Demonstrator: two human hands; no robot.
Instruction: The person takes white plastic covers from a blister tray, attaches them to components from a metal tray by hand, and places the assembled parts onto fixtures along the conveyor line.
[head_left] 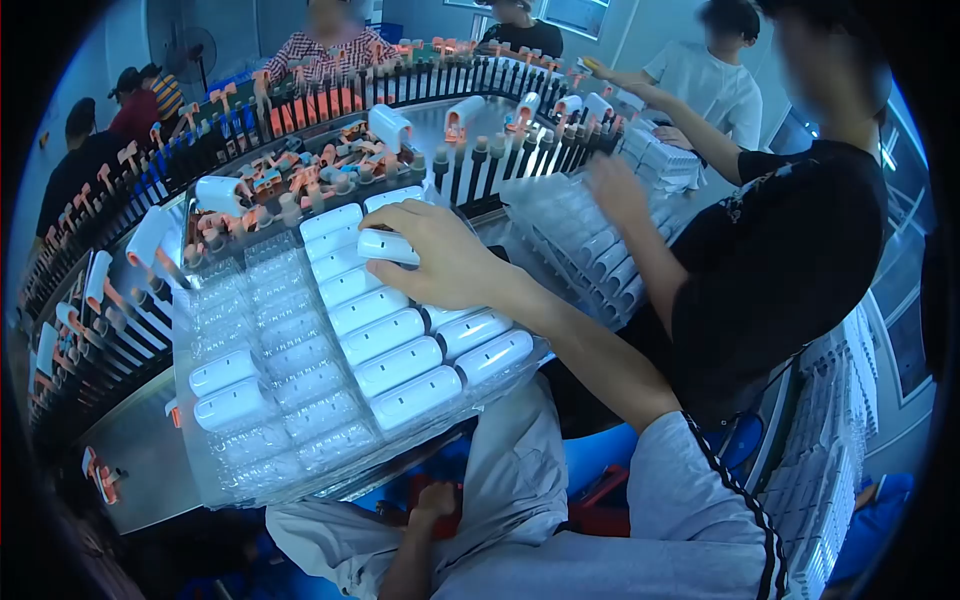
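Observation:
My right hand reaches over a clear plastic blister tray. Its thumb and fingers are closed around a glossy white plastic casing with a small dark slot. More white casings lie in rows in the right part of the tray, and two others sit in its left column. Several pockets between them hold only clear plastic. Down by my lap, my left hand is curled into a fist, apart from the tray, with nothing visible in it.
Behind the tray curves a conveyor with black upright posts and orange holders, some carrying white casings. A bin of orange parts stands before it. At right, a co-worker in black reaches over another tray. Stacked trays stand behind.

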